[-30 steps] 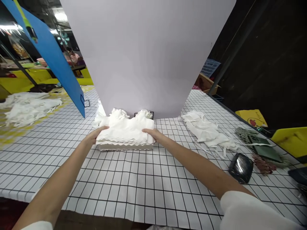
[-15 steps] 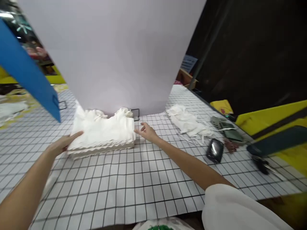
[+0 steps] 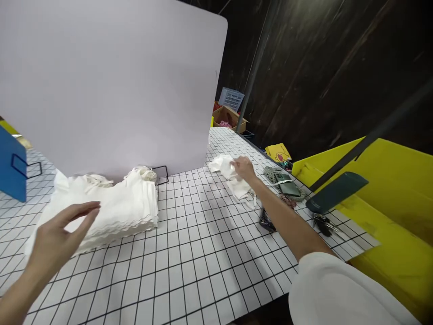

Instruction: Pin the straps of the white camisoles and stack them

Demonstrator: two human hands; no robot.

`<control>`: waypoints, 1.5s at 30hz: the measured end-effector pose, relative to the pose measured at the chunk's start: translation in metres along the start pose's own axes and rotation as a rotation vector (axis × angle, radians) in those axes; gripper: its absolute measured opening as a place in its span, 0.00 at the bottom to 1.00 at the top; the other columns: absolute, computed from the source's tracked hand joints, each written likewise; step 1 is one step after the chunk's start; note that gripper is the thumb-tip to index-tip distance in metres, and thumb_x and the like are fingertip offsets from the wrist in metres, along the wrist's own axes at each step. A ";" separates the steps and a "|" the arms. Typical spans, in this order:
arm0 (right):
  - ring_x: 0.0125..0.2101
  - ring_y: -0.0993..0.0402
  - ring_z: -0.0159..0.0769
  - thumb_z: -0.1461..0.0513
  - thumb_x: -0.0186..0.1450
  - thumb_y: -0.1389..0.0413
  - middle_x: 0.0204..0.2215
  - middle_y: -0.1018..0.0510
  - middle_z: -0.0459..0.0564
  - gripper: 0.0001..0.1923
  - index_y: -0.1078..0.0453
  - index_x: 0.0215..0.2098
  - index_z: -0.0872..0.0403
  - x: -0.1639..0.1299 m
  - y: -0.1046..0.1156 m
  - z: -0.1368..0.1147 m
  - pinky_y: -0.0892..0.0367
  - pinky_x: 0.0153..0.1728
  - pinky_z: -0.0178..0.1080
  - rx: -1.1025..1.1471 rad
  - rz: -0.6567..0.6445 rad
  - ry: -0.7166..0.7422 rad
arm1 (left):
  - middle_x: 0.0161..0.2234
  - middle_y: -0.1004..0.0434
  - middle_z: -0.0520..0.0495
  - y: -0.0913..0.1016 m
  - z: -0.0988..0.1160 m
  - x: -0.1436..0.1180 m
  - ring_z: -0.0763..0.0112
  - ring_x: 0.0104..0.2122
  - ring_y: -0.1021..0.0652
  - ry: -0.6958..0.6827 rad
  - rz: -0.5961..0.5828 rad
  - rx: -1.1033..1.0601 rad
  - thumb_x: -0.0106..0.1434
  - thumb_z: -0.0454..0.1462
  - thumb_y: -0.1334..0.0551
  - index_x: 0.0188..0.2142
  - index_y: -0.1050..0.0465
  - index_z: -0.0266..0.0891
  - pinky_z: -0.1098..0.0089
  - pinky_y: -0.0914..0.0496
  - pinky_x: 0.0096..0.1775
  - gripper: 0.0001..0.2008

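Gridded tabletop (image 3: pixel 203 253), right hand (image 3: pixel 244 169) is pinching floppy, featherlight white cloth (image 3: pixel 227 168) mid-frame by its edge, left hand (image 3: pixel 57 237) hovering spread.

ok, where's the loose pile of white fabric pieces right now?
Head view, right of centre: loose white fabric pile under the right hand, between the pale upright board and grey-green pouch.

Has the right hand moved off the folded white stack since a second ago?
Yes. The right hand has left the folded white stack and gone rightward across the grid table to the loose white pile beside the grey backboard.
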State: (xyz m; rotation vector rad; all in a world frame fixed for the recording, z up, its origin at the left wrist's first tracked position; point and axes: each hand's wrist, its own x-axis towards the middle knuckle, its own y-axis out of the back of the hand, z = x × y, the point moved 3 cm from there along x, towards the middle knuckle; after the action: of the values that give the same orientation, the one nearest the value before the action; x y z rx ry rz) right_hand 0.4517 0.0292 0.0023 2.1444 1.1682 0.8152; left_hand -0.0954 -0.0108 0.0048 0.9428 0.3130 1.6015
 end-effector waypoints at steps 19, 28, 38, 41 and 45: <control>0.26 0.29 0.29 0.57 0.57 0.32 0.30 0.23 0.47 0.19 0.23 0.45 0.55 -0.147 0.015 -0.043 0.29 0.26 0.32 0.306 -1.203 0.106 | 0.14 0.37 0.56 -0.126 0.133 -0.090 0.77 0.16 0.34 0.574 -0.955 -0.795 0.53 0.48 0.27 0.31 0.22 0.38 0.70 0.29 0.26 0.16; 0.38 0.25 0.41 0.62 0.65 0.43 0.37 0.19 0.53 0.07 0.24 0.39 0.54 -0.190 -0.041 0.008 0.28 0.44 0.46 0.100 -0.478 0.365 | 0.31 0.21 0.43 -0.137 0.059 -0.124 0.64 0.31 0.23 0.500 -0.546 -0.450 0.52 0.52 0.30 0.35 0.23 0.36 0.64 0.26 0.33 0.21; 0.49 0.31 0.51 0.64 0.70 0.48 0.47 0.24 0.61 0.10 0.26 0.45 0.57 -0.236 -0.081 -0.015 0.39 0.54 0.59 -0.169 -0.474 0.782 | 0.29 0.26 0.47 -0.149 0.078 -0.138 0.65 0.30 0.29 0.193 -0.471 -0.181 0.55 0.47 0.30 0.31 0.24 0.41 0.66 0.34 0.33 0.13; 0.43 0.30 0.48 0.67 0.70 0.52 0.38 0.23 0.59 0.12 0.26 0.36 0.57 -0.225 -0.081 -0.016 0.39 0.54 0.61 -0.223 -0.566 0.758 | 0.29 0.25 0.47 -0.149 0.076 -0.137 0.67 0.29 0.28 0.390 -0.498 -0.413 0.57 0.51 0.32 0.31 0.24 0.39 0.68 0.34 0.32 0.17; 0.41 0.27 0.44 0.62 0.71 0.49 0.39 0.24 0.56 0.10 0.26 0.40 0.56 -0.215 -0.064 -0.026 0.31 0.47 0.51 0.132 -0.550 0.614 | 0.31 0.24 0.48 -0.143 0.084 -0.135 0.71 0.30 0.26 0.642 -0.478 -0.837 0.53 0.51 0.27 0.33 0.23 0.37 0.71 0.30 0.33 0.20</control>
State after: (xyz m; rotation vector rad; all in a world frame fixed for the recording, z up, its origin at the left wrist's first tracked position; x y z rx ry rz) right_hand 0.3055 -0.1224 -0.0785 1.5522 2.0465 1.1842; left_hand 0.0621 -0.1202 -0.0899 -0.2878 0.2397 1.3436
